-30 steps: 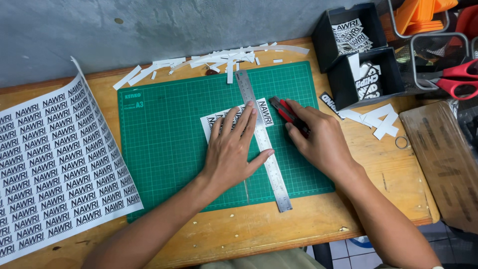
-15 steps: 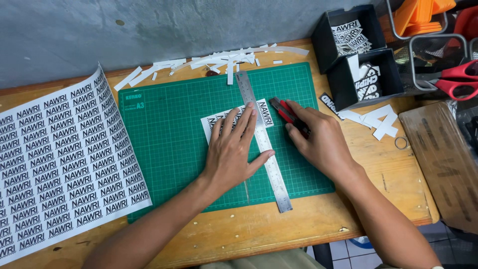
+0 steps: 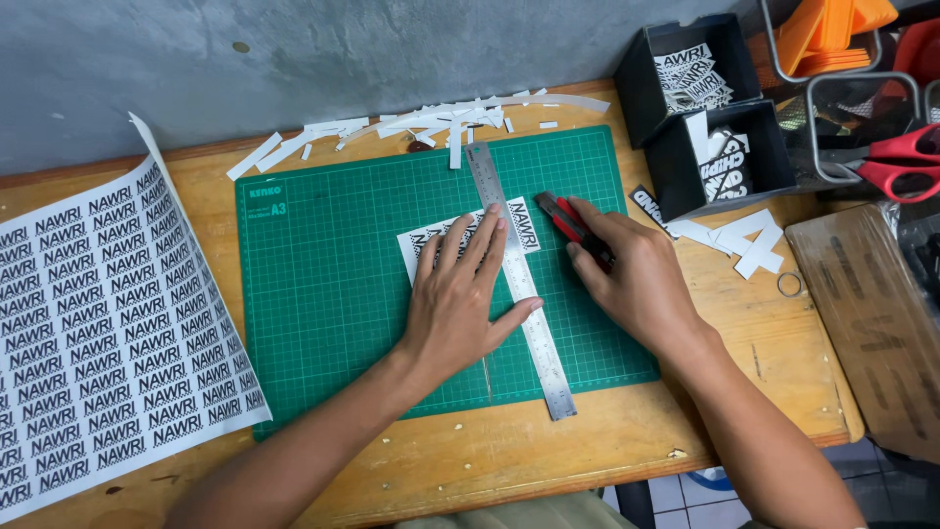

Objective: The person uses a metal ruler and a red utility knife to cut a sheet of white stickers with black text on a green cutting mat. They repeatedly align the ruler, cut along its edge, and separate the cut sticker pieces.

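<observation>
My left hand (image 3: 460,294) lies flat on a steel ruler (image 3: 534,333) and on a white strip of printed labels (image 3: 419,245), pressing both onto the green cutting mat (image 3: 323,294). The ruler runs diagonally from the mat's far edge to past its near edge. My right hand (image 3: 636,279) grips a red and black utility knife (image 3: 560,217), its tip just right of the ruler near the label strip's end.
A large printed label sheet (image 3: 93,323) lies at the left, one corner curled up. White paper offcuts (image 3: 421,125) line the mat's far edge. Two black boxes (image 3: 720,162) of cut labels, red scissors (image 3: 896,162), a brown board (image 3: 871,313) and loose strips (image 3: 744,240) sit right.
Both hands, the ruler and the knife have stayed put. The corner of the large label sheet at the left has flapped down and curled back up.
</observation>
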